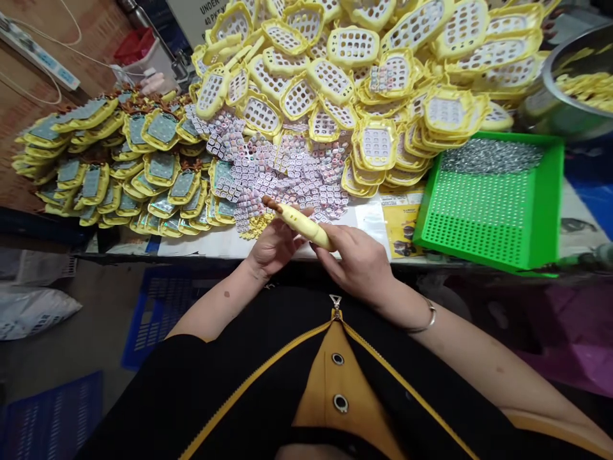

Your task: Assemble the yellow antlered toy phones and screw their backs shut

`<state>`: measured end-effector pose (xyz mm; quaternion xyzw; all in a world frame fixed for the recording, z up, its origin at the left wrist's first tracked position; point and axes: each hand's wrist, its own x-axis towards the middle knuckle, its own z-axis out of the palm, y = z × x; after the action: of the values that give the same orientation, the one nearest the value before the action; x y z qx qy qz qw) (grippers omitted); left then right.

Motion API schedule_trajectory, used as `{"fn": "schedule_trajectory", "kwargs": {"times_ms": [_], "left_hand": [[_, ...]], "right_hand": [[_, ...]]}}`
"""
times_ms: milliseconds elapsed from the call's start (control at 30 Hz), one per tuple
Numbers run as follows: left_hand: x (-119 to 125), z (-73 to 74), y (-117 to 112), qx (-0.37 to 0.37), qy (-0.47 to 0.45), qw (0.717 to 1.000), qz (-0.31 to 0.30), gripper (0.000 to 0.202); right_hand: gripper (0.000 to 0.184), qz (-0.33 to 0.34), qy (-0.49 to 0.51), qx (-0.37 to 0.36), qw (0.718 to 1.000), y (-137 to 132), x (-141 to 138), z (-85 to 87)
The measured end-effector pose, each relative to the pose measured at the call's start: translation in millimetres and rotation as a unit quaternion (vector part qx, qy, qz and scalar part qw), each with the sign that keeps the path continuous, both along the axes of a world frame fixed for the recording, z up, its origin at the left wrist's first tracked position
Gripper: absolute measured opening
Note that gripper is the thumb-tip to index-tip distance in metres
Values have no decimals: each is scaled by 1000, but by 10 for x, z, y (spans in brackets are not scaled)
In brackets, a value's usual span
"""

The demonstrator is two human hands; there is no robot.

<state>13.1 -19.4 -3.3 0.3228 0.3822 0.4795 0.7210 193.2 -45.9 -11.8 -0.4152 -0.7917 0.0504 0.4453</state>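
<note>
A yellow plastic toy casing (306,226) with a brown piece at its far left end is seen edge-on above the table's front edge. My right hand (359,259) is closed on its near right end, thumb on top. On the other side, my left hand (276,248) holds it from behind and below, its fingers partly hidden by the casing. Just beyond the hands lie a heap of small button pads (292,172) with printed keys and a little pile of small yellow pieces (258,225).
Yellow shells with holed white panels (354,46) are heaped at the back. Stacked casings with grey-green backs (163,130) stand left. A green basket (541,211) with small silvery parts is at right, beside a metal bowl (550,83) of yellow pieces. Blue crates (158,319) sit below.
</note>
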Motion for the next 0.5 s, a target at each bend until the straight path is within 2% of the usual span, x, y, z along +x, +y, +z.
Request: {"fn": "schedule_trajectory", "kwargs": {"times_ms": [100,200,300,500], "left_hand": [[-24,-35,-29,-20,-10,1000,-11,61],[-4,-52,-48,-33,-21,999,-18,64],[22,-65,-74,-46,-33,998,-26,61],[26,-70,-152,-48,-53,997,-28,69]], "right_hand": [[31,-36,-77,64,994,-36,-23,89],[33,-44,-79,75,993,-61,-54,130],[33,-36,-42,62,997,-64,-83,118],[32,-9,17,18,1000,-35,-112,81]]}}
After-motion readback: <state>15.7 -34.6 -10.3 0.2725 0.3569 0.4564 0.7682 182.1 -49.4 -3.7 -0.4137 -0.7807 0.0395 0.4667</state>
